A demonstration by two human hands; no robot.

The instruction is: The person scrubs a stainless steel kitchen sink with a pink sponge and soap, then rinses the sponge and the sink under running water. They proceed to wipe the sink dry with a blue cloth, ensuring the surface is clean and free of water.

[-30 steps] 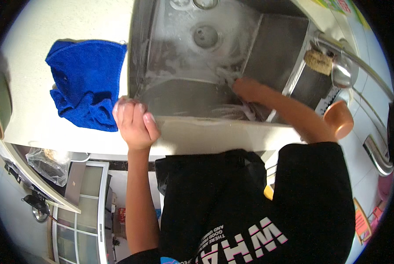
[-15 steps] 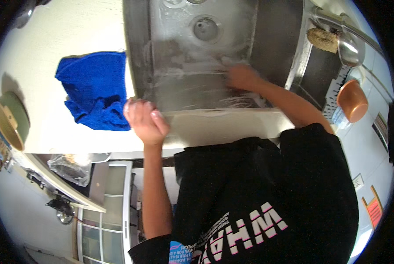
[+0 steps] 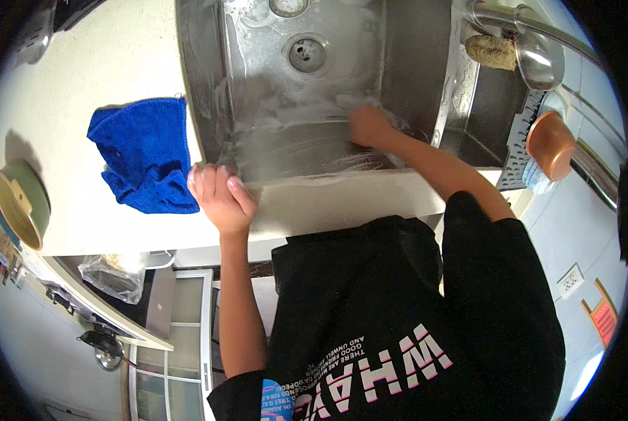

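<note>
- Grey steel rectangular sink, set in the cream counter, lies ahead-right of the loosely clenched left hand.
- Right hand is inside it, by the near wall; blurred, grip unclear.

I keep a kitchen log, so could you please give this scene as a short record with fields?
Left hand: curled, at the near-left corner of the metal sink
Right hand: inside the sink, blurred; whether it holds anything is unclear
Sink state: wet, with whitish suds
Left of sink: blue cloth on the pale counter, bunched toward its near edge
Right of sink: tan sponge; copper-coloured cup
</note>
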